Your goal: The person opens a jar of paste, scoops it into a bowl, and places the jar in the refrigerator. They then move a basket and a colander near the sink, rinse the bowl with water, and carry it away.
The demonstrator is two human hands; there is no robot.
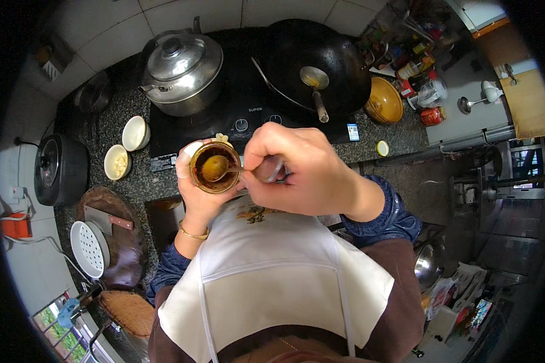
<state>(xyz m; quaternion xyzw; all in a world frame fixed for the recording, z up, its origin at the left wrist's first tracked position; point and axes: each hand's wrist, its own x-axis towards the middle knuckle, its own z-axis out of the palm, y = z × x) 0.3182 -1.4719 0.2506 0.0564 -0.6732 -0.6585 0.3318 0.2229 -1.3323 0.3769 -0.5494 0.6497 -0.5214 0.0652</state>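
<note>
My left hand (200,195) is wrapped around a glass jar (192,174) with dark reddish-brown contents, held upright in front of my apron. My right hand (295,170) grips the handle of a metal spoon (215,168), whose bowl is over the jar's mouth. A clear, rounded object (271,169) is partly hidden under my right hand; I cannot tell what it is. Beyond my hands, a black wok (290,59) stands on the black cooktop (218,122), with a metal ladle (314,77) lying in it. A lidded metal pot (181,72) is beside the wok.
Left are two small bowls (136,133) (117,162), a black lidded cooker (63,172), and a round chopping board (122,258) bearing a cleaver (99,220) and a white perforated tray (87,249). Right are a yellow bowl (384,100), a jar lid (382,148) and seasoning bottles (408,71).
</note>
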